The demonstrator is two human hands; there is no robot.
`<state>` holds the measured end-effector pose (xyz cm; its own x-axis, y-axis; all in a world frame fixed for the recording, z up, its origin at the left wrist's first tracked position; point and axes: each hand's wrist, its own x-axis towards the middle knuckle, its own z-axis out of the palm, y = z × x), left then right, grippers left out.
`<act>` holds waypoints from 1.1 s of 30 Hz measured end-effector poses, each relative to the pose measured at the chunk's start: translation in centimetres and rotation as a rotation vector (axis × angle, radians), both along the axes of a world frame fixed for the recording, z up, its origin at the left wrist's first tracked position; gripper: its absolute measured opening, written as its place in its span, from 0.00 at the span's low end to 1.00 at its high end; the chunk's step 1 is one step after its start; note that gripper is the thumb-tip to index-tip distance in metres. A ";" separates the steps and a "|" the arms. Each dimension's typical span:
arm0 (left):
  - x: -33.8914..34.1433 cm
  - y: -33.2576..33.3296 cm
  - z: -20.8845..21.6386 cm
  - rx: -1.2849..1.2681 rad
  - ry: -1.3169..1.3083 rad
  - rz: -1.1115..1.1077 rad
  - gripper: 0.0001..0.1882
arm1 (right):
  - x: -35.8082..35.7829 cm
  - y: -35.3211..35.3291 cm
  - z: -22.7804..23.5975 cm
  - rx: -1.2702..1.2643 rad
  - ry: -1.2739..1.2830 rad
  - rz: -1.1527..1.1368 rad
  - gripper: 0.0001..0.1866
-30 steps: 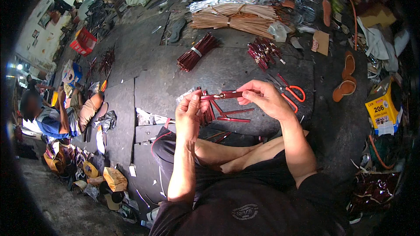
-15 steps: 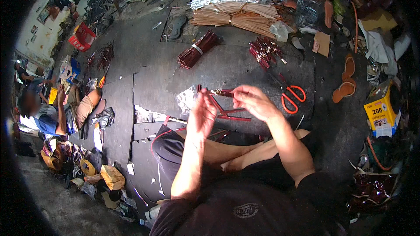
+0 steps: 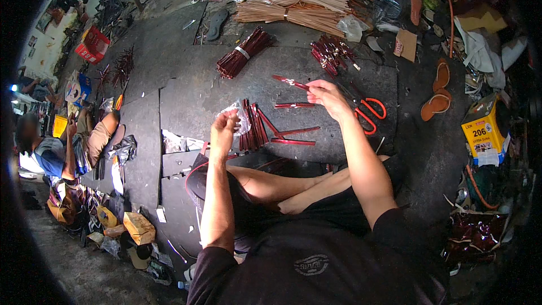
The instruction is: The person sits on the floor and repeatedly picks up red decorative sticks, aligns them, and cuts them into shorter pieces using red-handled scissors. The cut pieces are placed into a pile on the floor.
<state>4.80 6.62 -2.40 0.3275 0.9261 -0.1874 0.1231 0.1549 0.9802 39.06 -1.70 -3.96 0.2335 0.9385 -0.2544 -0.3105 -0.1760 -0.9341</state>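
My right hand (image 3: 329, 100) pinches one end of a dark red strap (image 3: 286, 81) with a shiny metal fitting on it, held above the dark work board. Below that strap lies a similar red strap (image 3: 293, 105). My left hand (image 3: 224, 129) is at a clear plastic bag (image 3: 244, 120); its fingers are pinched together, and anything between them is too small to tell. Beside it are several dark red straps (image 3: 254, 130) in a loose row, with two more straps (image 3: 294, 142) to their right. Orange-handled scissors (image 3: 374, 114) lie right of my right hand.
Farther off lie a tied red strap bundle (image 3: 247, 52), a pile of straps with metal fittings (image 3: 333, 56), and tan strip bundles (image 3: 288, 12). Brown sandals (image 3: 438, 101) and a yellow box (image 3: 484, 130) are at right. Another person (image 3: 49, 149) sits at left.
My hands have moved apart: the left to the plastic bag, the right farther out with the strap. The row of straps beside the bag is now uncovered. The view has shifted slightly.
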 end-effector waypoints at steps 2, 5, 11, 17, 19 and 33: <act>-0.5 -0.8 -3.0 -0.039 0.218 -0.041 0.15 | -0.2 1.6 -1.3 -0.026 -0.057 0.018 0.09; 1.7 -1.1 -2.6 0.180 0.342 -0.068 0.12 | 1.3 2.4 -6.2 -0.159 -0.674 0.022 0.06; 2.7 -2.1 -0.8 0.171 0.516 -0.156 0.13 | 0.2 2.0 -9.0 -0.039 -1.138 -0.252 0.05; 3.1 -1.8 -1.3 0.145 0.570 -0.233 0.15 | -0.5 0.7 -6.1 -0.192 -1.060 -0.119 0.10; 3.3 -1.7 -1.7 0.207 0.555 -0.228 0.14 | 0.1 0.0 -5.8 -0.233 -0.911 0.081 0.12; 3.0 -2.0 -2.2 0.229 0.565 -0.241 0.10 | 3.8 1.4 -6.8 -0.298 -1.422 -0.575 0.11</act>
